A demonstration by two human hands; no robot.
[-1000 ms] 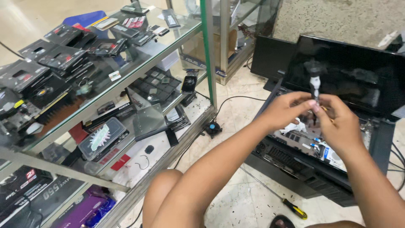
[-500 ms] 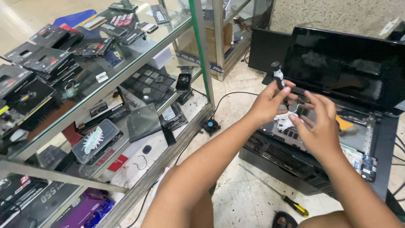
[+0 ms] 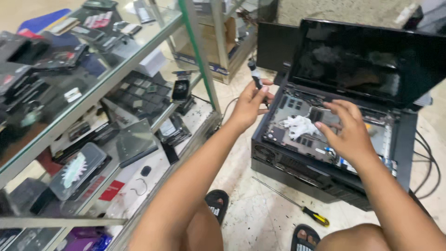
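An opened black laptop (image 3: 395, 139) with its keyboard cover off lies on a stack of other machines, circuit board exposed, screen (image 3: 353, 65) tilted up behind. My left hand (image 3: 248, 104) is closed around a black-handled screwdriver (image 3: 255, 74) at the laptop's left rear corner, handle pointing up. My right hand (image 3: 346, 130) hovers over the board with fingers spread and holds nothing. A crumpled white tissue (image 3: 297, 124) rests on the board just left of that hand.
A glass display shelf (image 3: 100, 88) full of laptop parts and keyboards stands at the left, its green post (image 3: 200, 56) close to my left arm. A long screwdriver with a yellow-black handle (image 3: 297, 207) lies on the tiled floor near my sandals (image 3: 217, 204). Cables (image 3: 429, 162) trail right.
My hands have parted: the left has carried the screwdriver off to the laptop's left rear corner, and the right has opened and settled over the board. The camera has swung right and lower.
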